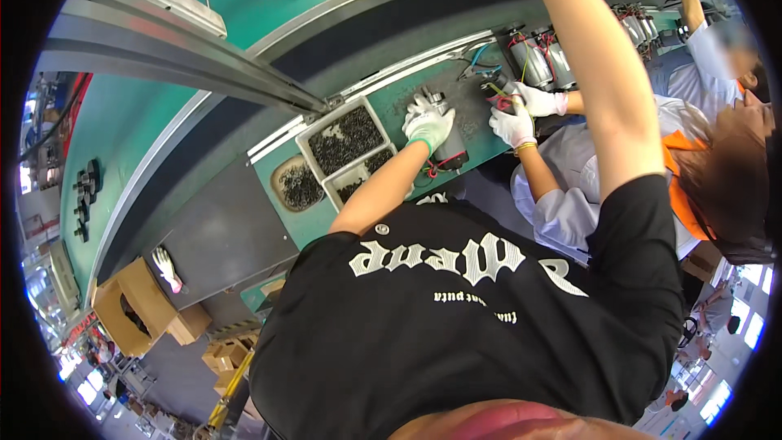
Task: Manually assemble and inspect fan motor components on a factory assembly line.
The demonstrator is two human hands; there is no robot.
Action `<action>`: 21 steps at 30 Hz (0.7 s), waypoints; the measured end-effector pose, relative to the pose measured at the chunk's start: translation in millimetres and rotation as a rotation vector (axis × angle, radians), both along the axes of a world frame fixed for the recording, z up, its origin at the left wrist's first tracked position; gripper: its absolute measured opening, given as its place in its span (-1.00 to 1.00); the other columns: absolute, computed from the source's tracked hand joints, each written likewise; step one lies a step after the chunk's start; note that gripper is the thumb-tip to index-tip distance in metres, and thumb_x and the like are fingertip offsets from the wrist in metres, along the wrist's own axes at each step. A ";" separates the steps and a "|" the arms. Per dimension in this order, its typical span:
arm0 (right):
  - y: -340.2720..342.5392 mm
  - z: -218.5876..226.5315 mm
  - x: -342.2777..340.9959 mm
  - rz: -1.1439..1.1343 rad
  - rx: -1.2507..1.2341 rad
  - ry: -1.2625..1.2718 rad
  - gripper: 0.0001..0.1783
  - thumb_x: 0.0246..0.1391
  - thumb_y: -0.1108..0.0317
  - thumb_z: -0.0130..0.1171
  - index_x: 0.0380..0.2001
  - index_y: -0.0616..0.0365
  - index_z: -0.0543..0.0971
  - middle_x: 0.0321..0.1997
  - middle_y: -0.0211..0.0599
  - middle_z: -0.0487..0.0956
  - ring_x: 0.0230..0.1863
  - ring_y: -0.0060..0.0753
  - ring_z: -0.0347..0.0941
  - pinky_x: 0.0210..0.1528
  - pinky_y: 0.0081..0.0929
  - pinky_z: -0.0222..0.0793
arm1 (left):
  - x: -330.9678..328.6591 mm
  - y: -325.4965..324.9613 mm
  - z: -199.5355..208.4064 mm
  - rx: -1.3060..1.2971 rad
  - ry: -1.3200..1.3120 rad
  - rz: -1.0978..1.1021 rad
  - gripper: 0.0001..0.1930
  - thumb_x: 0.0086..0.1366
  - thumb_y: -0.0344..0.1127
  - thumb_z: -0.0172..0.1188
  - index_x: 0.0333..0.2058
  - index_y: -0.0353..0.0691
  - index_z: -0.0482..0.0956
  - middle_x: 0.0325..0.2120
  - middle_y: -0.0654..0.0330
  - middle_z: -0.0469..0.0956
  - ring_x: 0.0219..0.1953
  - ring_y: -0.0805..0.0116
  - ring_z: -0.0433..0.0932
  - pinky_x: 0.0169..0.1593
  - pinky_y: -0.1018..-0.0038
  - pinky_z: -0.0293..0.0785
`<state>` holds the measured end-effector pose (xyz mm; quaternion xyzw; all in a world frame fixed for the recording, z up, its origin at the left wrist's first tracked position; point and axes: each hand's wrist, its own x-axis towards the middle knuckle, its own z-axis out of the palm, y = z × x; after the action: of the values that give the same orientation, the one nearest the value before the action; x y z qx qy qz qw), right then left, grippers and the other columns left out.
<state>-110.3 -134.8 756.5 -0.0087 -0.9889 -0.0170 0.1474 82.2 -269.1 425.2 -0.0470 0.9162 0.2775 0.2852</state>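
Note:
My left hand (429, 124), in a white glove with a green cuff, is closed around a grey cylindrical motor (453, 149) lying on the green workbench. Red and black wires come out of the motor's near end, and a metal fitting (436, 98) shows beyond my fingers. The glove partly covers the motor's body. My right arm (607, 65) is raised and reaches past the top edge, so the right hand is out of the picture. Left of my left hand are grey bins with small black screws (346, 140).
To the right, a co-worker's gloved hands (515, 124) hold a wired motor (499, 91). More motors (533, 65) stand beyond. A metal post (244, 73) rises at the left. A cardboard box (134, 310) and a loose white glove (165, 267) lie lower left.

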 end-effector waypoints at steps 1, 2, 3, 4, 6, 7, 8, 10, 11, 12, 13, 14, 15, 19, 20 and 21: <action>4.6 -0.4 15.0 0.016 -0.142 0.179 -0.24 0.17 -0.22 0.03 0.21 0.18 0.43 0.21 0.32 0.41 0.22 0.29 0.36 0.26 -0.03 0.29 | 8.1 -0.7 -1.1 -0.005 -0.034 -0.029 0.09 0.16 0.30 0.18 0.40 -0.38 -0.06 0.29 -0.29 0.20 0.29 -0.16 0.31 0.32 0.08 0.26; 3.3 -0.7 24.5 0.047 -0.293 0.362 -0.27 0.16 -0.17 0.08 0.18 0.21 0.45 0.20 0.32 0.42 0.21 0.28 0.37 0.24 -0.05 0.30 | 14.5 -5.3 -3.7 -0.017 -0.064 -0.043 0.08 0.18 0.29 0.17 0.40 -0.38 -0.07 0.29 -0.29 0.20 0.29 -0.16 0.31 0.32 0.09 0.25; -0.4 -14.6 31.6 -0.045 -0.355 0.606 -0.30 0.12 -0.07 0.18 0.13 0.30 0.47 0.17 0.31 0.44 0.22 0.24 0.36 0.24 -0.05 0.30 | 9.6 -8.7 -7.2 0.038 -0.009 -0.049 0.07 0.18 0.28 0.16 0.40 -0.38 -0.07 0.28 -0.31 0.20 0.28 -0.16 0.33 0.32 0.11 0.26; -24.9 -11.5 72.9 0.062 -0.655 0.590 -0.28 0.11 -0.07 0.18 0.15 0.32 0.44 0.19 0.32 0.42 0.24 0.26 0.32 0.25 -0.04 0.28 | 10.5 -15.9 -17.0 0.093 0.030 -0.050 0.06 0.19 0.27 0.15 0.40 -0.38 -0.08 0.28 -0.32 0.21 0.26 -0.16 0.35 0.32 0.13 0.27; -46.7 -29.4 157.8 0.298 -0.604 0.762 -0.58 0.02 0.21 0.23 -0.08 0.22 0.51 -0.05 0.10 0.50 0.02 0.14 0.40 0.05 -0.07 0.37 | 1.4 -13.2 3.8 0.090 -0.084 -0.057 0.03 0.22 0.24 0.13 0.41 -0.38 -0.09 0.27 -0.35 0.21 0.25 -0.18 0.37 0.32 0.16 0.28; -56.6 -71.3 185.4 0.461 -0.254 0.922 -0.84 -0.07 0.49 0.26 -0.33 0.10 0.60 -0.31 -0.11 0.60 -0.23 0.02 0.52 -0.17 -0.11 0.46 | -3.1 -15.8 -0.9 0.088 -0.092 -0.071 0.03 0.22 0.24 0.13 0.41 -0.38 -0.09 0.27 -0.35 0.21 0.25 -0.18 0.37 0.32 0.16 0.28; -72.8 -109.5 236.7 0.361 -0.773 0.601 -0.80 0.13 0.35 0.20 -0.25 0.26 0.61 -0.34 -0.20 0.62 -0.34 -0.22 0.55 -0.13 -0.30 0.47 | -5.5 -18.9 -5.5 0.096 -0.082 -0.089 0.03 0.23 0.21 0.13 0.40 -0.41 -0.12 0.26 -0.38 0.21 0.25 -0.19 0.36 0.32 0.17 0.28; -68.0 -145.4 292.4 0.477 -0.898 0.054 -0.82 0.06 0.33 0.21 -0.33 0.22 0.64 -0.34 -0.12 0.60 -0.34 -0.03 0.55 -0.16 -0.24 0.48 | -3.2 -27.2 -15.5 0.112 -0.062 -0.100 0.03 0.25 0.16 0.12 0.40 -0.48 -0.16 0.24 -0.42 0.22 0.27 -0.23 0.34 0.33 0.18 0.28; -58.8 -173.7 325.5 0.318 -0.947 -0.085 -0.81 0.08 0.32 0.20 -0.33 0.23 0.63 -0.37 -0.10 0.59 -0.35 -0.04 0.55 -0.19 -0.25 0.47 | 1.5 -28.7 -2.3 0.153 -0.029 -0.130 0.03 0.25 0.11 0.13 0.38 -0.54 -0.17 0.24 -0.46 0.20 0.25 -0.27 0.35 0.32 0.17 0.29; -49.2 -201.1 354.2 0.175 -0.994 -0.228 -0.80 0.11 0.31 0.18 -0.34 0.25 0.62 -0.40 -0.07 0.58 -0.37 -0.04 0.55 -0.21 -0.26 0.47 | 6.2 -31.8 5.2 0.149 -0.038 -0.139 0.03 0.25 0.11 0.13 0.38 -0.54 -0.17 0.24 -0.46 0.20 0.25 -0.27 0.35 0.32 0.17 0.29; -35.3 -231.4 383.3 0.003 -0.978 -0.305 -0.77 0.14 0.28 0.16 -0.34 0.27 0.60 -0.41 -0.05 0.57 -0.37 -0.04 0.55 -0.23 -0.25 0.45 | 11.1 -34.1 12.9 0.148 -0.043 -0.185 0.01 0.26 0.09 0.13 0.37 -0.56 -0.16 0.23 -0.47 0.22 0.24 -0.27 0.36 0.32 0.17 0.29; -19.6 -262.3 414.8 -0.167 -0.959 -0.378 -0.73 0.16 0.25 0.14 -0.35 0.29 0.58 -0.41 -0.02 0.56 -0.37 -0.04 0.55 -0.24 -0.25 0.44 | 17.5 -35.7 18.0 0.147 -0.045 -0.232 0.00 0.26 0.08 0.12 0.37 -0.57 -0.15 0.21 -0.47 0.24 0.23 -0.27 0.36 0.31 0.17 0.30; -5.8 -285.5 444.2 -0.241 -0.927 -0.365 -0.70 0.18 0.23 0.13 -0.35 0.31 0.58 -0.41 -0.02 0.56 -0.38 -0.05 0.55 -0.26 -0.26 0.44 | 23.1 -37.6 21.3 0.146 -0.044 -0.275 -0.02 0.27 0.06 0.12 0.36 -0.58 -0.15 0.20 -0.48 0.26 0.23 -0.27 0.37 0.30 0.17 0.31; 36.5 -362.1 530.5 -0.500 -0.968 -0.344 -0.64 0.21 0.16 0.11 -0.33 0.32 0.59 -0.39 -0.10 0.60 -0.40 -0.16 0.56 -0.29 -0.27 0.43 | 42.7 -40.0 6.3 0.169 -0.136 -0.274 -0.05 0.26 0.04 0.14 0.33 -0.58 -0.08 0.13 -0.43 0.37 0.22 -0.22 0.39 0.28 0.19 0.34; 44.9 -381.4 550.8 -0.730 -1.226 -0.398 -0.64 0.21 0.15 0.12 -0.32 0.31 0.60 -0.37 -0.14 0.62 -0.37 -0.21 0.59 -0.27 -0.31 0.45 | 48.4 -37.8 15.1 0.209 -0.166 -0.251 -0.05 0.26 0.06 0.15 0.33 -0.58 -0.06 0.16 -0.41 0.36 0.22 -0.22 0.39 0.29 0.18 0.32; 55.0 -405.9 566.4 -0.941 -1.486 -0.448 -0.64 0.20 0.13 0.14 -0.30 0.30 0.61 -0.34 -0.17 0.64 -0.34 -0.26 0.61 -0.25 -0.34 0.46 | 53.1 -38.0 10.9 0.187 -0.147 -0.255 -0.05 0.26 0.07 0.14 0.33 -0.58 -0.05 0.17 -0.41 0.34 0.22 -0.22 0.39 0.29 0.18 0.31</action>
<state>456.1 -79.8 350.5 -0.5012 -0.6449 0.5656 -0.1140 135.3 -307.1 436.1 0.0764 0.8616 0.3191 0.3872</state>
